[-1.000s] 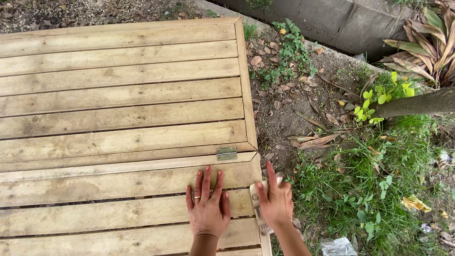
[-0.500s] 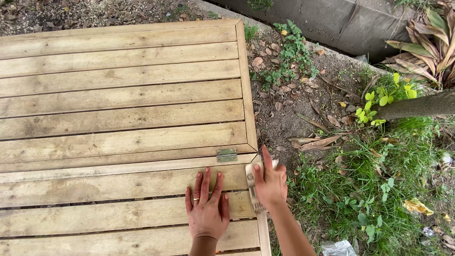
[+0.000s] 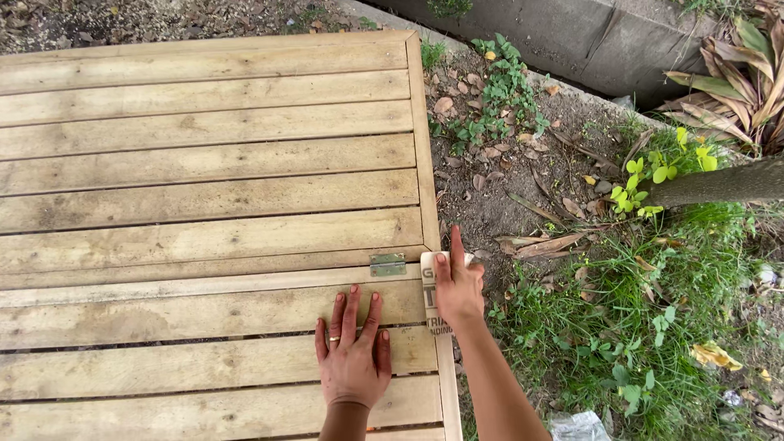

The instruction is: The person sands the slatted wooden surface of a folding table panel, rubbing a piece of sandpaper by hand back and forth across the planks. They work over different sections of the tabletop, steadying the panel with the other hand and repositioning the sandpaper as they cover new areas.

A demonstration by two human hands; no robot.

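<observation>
A slatted wooden panel (image 3: 204, 188) of pale, weathered boards is seen from above, filling the left and centre of the view. It is made of two sections, joined near the right edge by a small metal hinge (image 3: 387, 264).

The left hand (image 3: 353, 359) is laid flat, palm down, on a near board, with the fingers spread and nothing grasped; a ring is worn on one finger. The right hand (image 3: 457, 287) is pressed on a folded sheet of sandpaper (image 3: 430, 298), tan with dark printing, which is held against the panel's right edge rail just to the right of the hinge. The sheet is pinned under the fingers and palm rather than clenched, and part of it is hidden by the hand.

To the right of the panel, bare soil with dry leaves (image 3: 490, 196) is seen, then grass and weeds (image 3: 637, 327). A concrete kerb (image 3: 572, 41) runs along the far right, and a slanted tree trunk (image 3: 719, 184) enters from the right edge.

Some risks may be judged from this position. The sheet sits at the very edge, so it could slide off onto the soil if pressure is lost. Splinters could be picked up from the rough boards by bare skin, and knuckles could be scraped on the hinge close by.
</observation>
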